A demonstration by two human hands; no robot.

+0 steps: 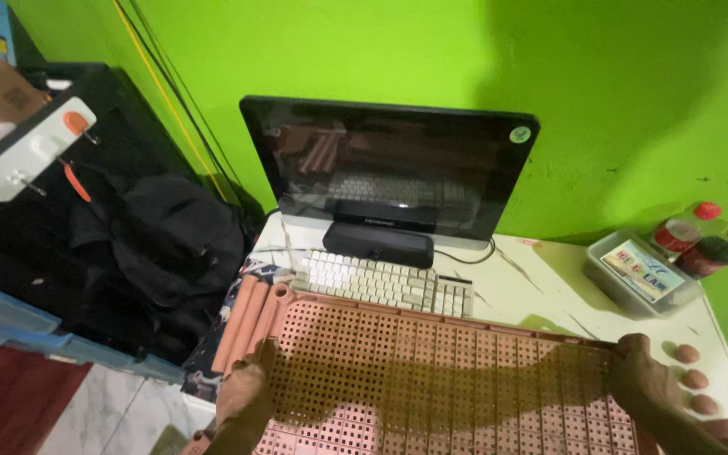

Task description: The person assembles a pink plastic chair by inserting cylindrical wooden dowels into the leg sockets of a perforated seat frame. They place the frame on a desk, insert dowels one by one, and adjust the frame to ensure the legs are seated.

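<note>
a large pink plastic panel [457,379] full of small square holes fills the lower middle of the frame, lying flat over the front of a white desk [541,282]. the left hand [244,394], at the lower left, grips the panel's left edge with its fingers curled around it, and the right hand [644,383], at the lower right, clasps the right edge the same way, so both hands are closed on the panel, one at each side. along the panel's left edge lie several pink tubes [246,324], touching it, and a row of round pink pegs [694,379] runs down the desk just beside the right hand. just above the panel, at the centre of the frame, sits a pale keyboard [381,282], its near edge right against the panel's far edge. behind the keyboard stands a dark, switched-off monitor [389,164] on a black base, against a bright green wall [634,93]. at the right of the frame, on the desk, is a clear plastic box [640,274] with a printed card inside, and just beside it two dark bottles with red caps [705,236]. at the left of the frame a black backpack [174,236] leans by the desk, with a white rack [31,152] at the upper left.
</note>
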